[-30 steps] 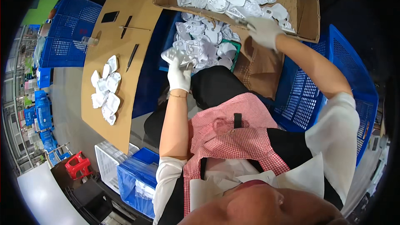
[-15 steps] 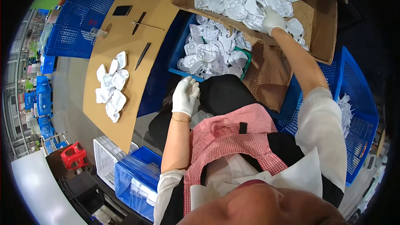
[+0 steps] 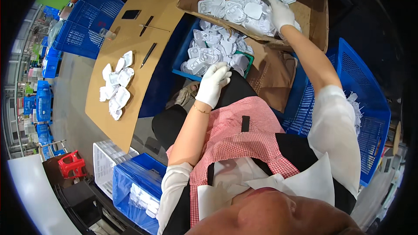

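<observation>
My right hand (image 3: 283, 14), in a white glove, reaches into a cardboard box (image 3: 317, 28) over a heap of white moulded plastic pieces (image 3: 253, 10). Its fingers are closed round a small dark tool (image 3: 264, 0); only its end shows, and its kind is unclear. My left hand (image 3: 213, 85), gloved too, hovers above my lap by the near edge of a blue crate (image 3: 179, 68). Its fingers are curled together with nothing visible in them. More white plastic pieces (image 3: 211, 52) fill that crate, beside a green tray edge (image 3: 250, 66).
On the brown board (image 3: 124, 126) at left lie white pieces (image 3: 117, 80), a phone (image 3: 131, 14) and dark pen-like tools (image 3: 149, 55). Blue baskets (image 3: 363, 78) with white scraps stand at right. A bag-lined blue crate (image 3: 126, 178) and a red stool (image 3: 72, 165) are lower left.
My left hand has moved right and slightly up, turning over and curling its fingers. My right hand has shifted slightly left and up over the pieces. The whole view has shifted a little.
</observation>
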A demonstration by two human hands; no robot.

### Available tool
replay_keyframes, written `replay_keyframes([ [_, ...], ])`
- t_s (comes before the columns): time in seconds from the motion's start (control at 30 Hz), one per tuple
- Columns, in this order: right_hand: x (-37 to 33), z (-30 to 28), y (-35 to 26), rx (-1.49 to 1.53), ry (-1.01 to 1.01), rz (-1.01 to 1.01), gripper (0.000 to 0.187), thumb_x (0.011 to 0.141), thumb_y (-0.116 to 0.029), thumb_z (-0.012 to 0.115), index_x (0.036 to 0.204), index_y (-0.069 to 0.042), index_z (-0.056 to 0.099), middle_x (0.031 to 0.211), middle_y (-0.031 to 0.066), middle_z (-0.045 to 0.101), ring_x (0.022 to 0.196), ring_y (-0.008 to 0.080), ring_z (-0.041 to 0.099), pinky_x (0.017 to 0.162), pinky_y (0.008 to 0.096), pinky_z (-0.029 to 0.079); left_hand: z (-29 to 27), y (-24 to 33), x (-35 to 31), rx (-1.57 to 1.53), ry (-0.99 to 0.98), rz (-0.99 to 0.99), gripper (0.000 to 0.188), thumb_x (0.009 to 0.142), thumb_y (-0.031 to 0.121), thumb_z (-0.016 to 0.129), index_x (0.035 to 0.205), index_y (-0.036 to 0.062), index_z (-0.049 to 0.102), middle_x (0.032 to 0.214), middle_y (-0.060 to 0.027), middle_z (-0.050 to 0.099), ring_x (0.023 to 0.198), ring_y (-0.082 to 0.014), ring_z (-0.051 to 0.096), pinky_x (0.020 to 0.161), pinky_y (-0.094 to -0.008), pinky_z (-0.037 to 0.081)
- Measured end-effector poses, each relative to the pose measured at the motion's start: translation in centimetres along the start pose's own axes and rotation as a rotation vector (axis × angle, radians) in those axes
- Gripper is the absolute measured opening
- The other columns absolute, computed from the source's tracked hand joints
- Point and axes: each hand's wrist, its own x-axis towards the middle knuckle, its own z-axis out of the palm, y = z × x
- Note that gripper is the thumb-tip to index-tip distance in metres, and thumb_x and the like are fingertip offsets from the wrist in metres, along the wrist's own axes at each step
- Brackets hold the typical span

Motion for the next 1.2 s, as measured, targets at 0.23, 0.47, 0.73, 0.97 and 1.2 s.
replay_keyframes([
  [0.23,-3.0,-6.8,-6.1,0.603,-0.268,0.091,0.032,0.075,-0.016,0.064,0.102,-0.003,0.054,0.088,0.0165,0.060,0.081,0.0311,0.060,0.074,0.0370,0.047,-1.2,1.5,-3.6,0.213,0.096,0.046,0.049,0.089,0.026,0.059,0.132,0.0064,0.044,0.125,-0.0058,0.051,0.108,-0.0164,0.052,0.088,-0.0297,0.043],
  [0.47,-5.3,-17.5,-16.1,0.872,-0.763,-0.527,0.040,0.070,-0.012,0.067,0.107,-0.001,0.055,0.077,0.0089,0.056,0.072,0.0176,0.056,0.068,0.0298,0.046,2.7,6.2,-6.0,-0.138,-0.606,-0.168,0.067,0.084,0.034,0.064,0.135,-0.0010,0.036,0.120,-0.0167,0.056,0.102,-0.0273,0.060,0.091,-0.0393,0.048],
  [0.73,-9.7,-20.6,-16.1,0.780,-0.436,-0.574,0.037,0.070,-0.004,0.065,0.107,-0.004,0.059,0.079,0.0089,0.052,0.068,0.0231,0.053,0.063,0.0325,0.044,2.3,7.2,-10.6,-0.086,-0.214,0.469,0.106,0.064,0.054,0.079,0.141,0.0003,0.029,0.117,-0.0113,0.055,0.096,-0.0169,0.059,0.081,-0.0288,0.050],
  [0.97,-12.0,-22.1,-17.6,0.533,-0.594,-0.779,0.035,0.069,-0.005,0.064,0.104,-0.007,0.057,0.077,0.0095,0.050,0.071,0.0286,0.054,0.062,0.0376,0.045,3.0,8.7,-13.0,0.245,-0.073,0.665,0.139,0.039,0.076,0.076,0.140,-0.0062,0.027,0.122,-0.0112,0.049,0.102,-0.0144,0.049,0.086,-0.0266,0.041],
  [1.2,-11.8,-22.4,-18.9,0.237,-0.607,-0.906,0.029,0.072,-0.009,0.062,0.100,-0.006,0.056,0.084,0.0094,0.056,0.078,0.0274,0.059,0.068,0.0365,0.048,3.3,8.2,-14.0,0.701,0.121,0.839,0.135,0.045,0.093,0.051,0.132,-0.0085,0.040,0.127,-0.0211,0.049,0.118,-0.0323,0.050,0.100,-0.0390,0.037],
])
